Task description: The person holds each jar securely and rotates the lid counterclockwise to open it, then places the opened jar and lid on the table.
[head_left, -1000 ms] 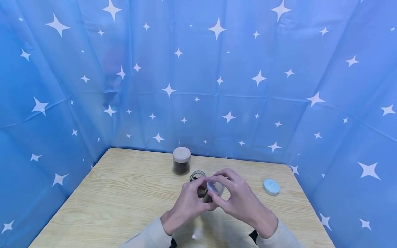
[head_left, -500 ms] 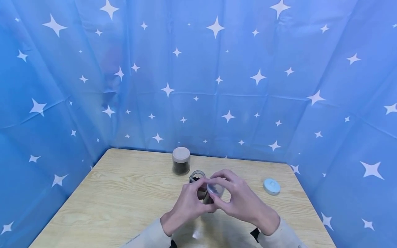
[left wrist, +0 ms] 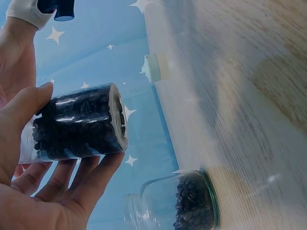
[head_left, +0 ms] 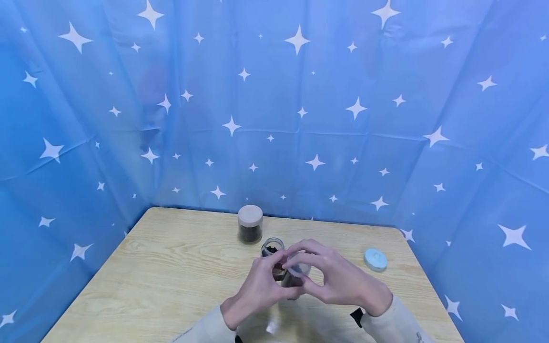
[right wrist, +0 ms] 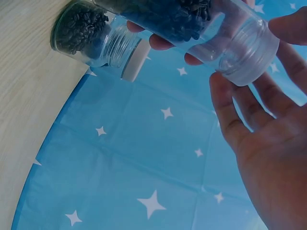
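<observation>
The person wears long, pale sleeves, creamy grey in the head view. The left sleeve (head_left: 206,327), at the bottom of the frame, has a thin line of tiny dark writing (head_left: 183,335), too small to read. The right sleeve (head_left: 395,320), at the lower right, has a small dark mark (head_left: 420,337) near the bottom edge. A little black piece (head_left: 357,317) with pointy corners shows by its end, and a black bit (head_left: 238,339) by the left one. The left hand (head_left: 257,281) and right hand (head_left: 339,276) are bare. In the left wrist view, upper left, a cuff (left wrist: 29,12) looks white, beside a dark blue part (left wrist: 63,9) with a round end.
</observation>
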`<action>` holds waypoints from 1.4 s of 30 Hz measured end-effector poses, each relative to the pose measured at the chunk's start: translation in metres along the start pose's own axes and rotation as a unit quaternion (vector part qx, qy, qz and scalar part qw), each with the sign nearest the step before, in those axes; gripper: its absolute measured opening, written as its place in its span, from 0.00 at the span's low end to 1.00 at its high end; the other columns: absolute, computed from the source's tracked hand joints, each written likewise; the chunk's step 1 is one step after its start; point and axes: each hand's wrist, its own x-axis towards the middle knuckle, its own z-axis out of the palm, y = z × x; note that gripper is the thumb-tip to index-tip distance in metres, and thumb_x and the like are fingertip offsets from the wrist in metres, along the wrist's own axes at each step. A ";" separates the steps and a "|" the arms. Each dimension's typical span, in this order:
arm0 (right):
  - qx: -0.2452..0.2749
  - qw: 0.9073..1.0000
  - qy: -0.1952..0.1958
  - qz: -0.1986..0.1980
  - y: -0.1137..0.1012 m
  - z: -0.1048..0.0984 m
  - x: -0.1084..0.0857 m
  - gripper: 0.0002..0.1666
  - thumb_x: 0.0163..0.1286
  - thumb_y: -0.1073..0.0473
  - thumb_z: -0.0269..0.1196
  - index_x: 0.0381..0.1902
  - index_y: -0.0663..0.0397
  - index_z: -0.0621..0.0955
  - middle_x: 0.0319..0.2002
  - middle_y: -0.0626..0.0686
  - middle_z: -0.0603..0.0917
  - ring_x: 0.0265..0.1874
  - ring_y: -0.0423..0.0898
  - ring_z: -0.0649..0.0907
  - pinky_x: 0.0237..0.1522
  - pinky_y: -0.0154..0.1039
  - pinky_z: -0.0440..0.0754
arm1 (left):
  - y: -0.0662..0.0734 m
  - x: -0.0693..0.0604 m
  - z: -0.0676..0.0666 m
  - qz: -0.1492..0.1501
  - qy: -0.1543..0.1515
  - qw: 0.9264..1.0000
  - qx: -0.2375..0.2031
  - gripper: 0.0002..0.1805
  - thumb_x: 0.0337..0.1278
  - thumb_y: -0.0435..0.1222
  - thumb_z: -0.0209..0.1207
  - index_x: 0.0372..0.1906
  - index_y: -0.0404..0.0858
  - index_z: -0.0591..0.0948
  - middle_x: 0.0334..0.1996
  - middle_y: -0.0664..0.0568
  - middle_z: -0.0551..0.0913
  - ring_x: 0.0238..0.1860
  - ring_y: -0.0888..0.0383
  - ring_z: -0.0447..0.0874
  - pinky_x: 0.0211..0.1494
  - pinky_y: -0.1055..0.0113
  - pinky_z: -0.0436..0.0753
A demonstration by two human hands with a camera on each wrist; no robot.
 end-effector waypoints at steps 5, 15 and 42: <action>-0.003 1.000 -0.003 -0.008 0.001 -0.002 -0.001 0.33 0.68 0.71 0.75 0.66 0.36 0.88 0.71 0.50 0.88 0.69 0.47 0.88 0.62 0.41 0.91 | 0.000 0.001 0.001 -0.001 -0.004 1.000 -0.015 0.31 0.59 0.40 0.88 0.64 0.54 0.86 0.50 0.57 0.98 0.51 0.59 1.00 0.56 0.65 0.96; 0.005 1.000 -0.003 0.001 -0.002 -0.001 -0.002 0.33 0.70 0.71 0.73 0.67 0.35 0.88 0.74 0.51 0.86 0.69 0.49 0.89 0.60 0.41 0.92 | 0.000 0.000 0.000 -0.006 0.001 1.000 -0.015 0.33 0.57 0.40 0.89 0.65 0.53 0.86 0.51 0.58 0.98 0.51 0.63 0.98 0.57 0.65 0.96; -0.097 0.980 0.143 0.097 -0.025 0.022 -0.001 0.30 0.70 0.53 0.86 0.67 0.48 0.90 0.65 0.48 0.89 0.63 0.47 0.91 0.61 0.47 0.96 | 0.002 -0.002 0.001 -0.008 0.005 1.000 -0.020 0.30 0.59 0.33 0.85 0.65 0.46 0.87 0.51 0.54 0.97 0.53 0.63 0.97 0.57 0.65 0.97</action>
